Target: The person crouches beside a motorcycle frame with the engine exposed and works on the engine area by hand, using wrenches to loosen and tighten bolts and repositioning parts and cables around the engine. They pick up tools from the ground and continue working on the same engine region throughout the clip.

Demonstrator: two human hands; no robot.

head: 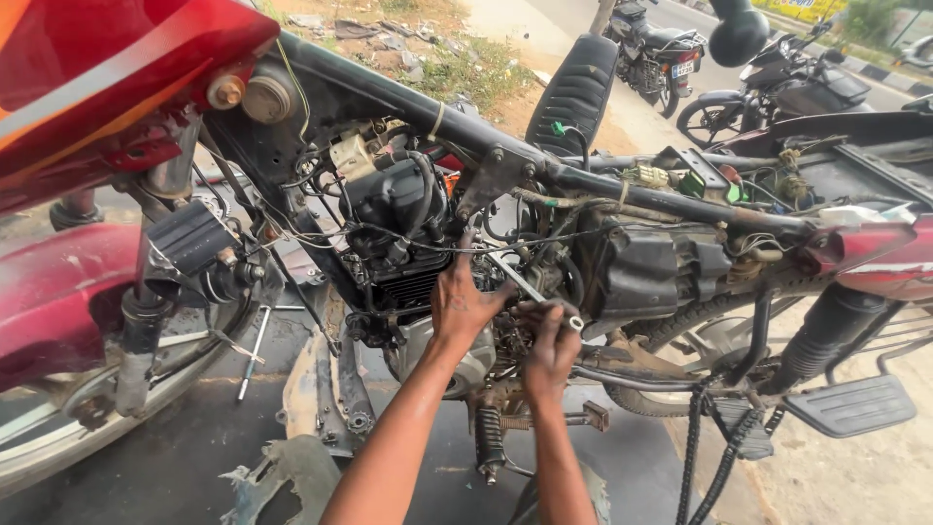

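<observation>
Right hand (550, 352) clenched around slim silver metal spanner (530, 289), low beside greasy black engine block (398, 219) of stripped red motorcycle frame (622, 190). Left hand (461, 303) fingers spread, pressed against engine; grasping nothing visible.

— Where are the arms?
— Both rise bare from the bottom centre of the frame, side by side, nearly parallel.
— The left hand (462, 303)?
— Mid-frame, back toward the camera, fingers stretched upward, thumb spread right.
— And the right hand (550, 348)?
— Just right and lower, knuckles up, fingers curled tight in a grip.
</observation>
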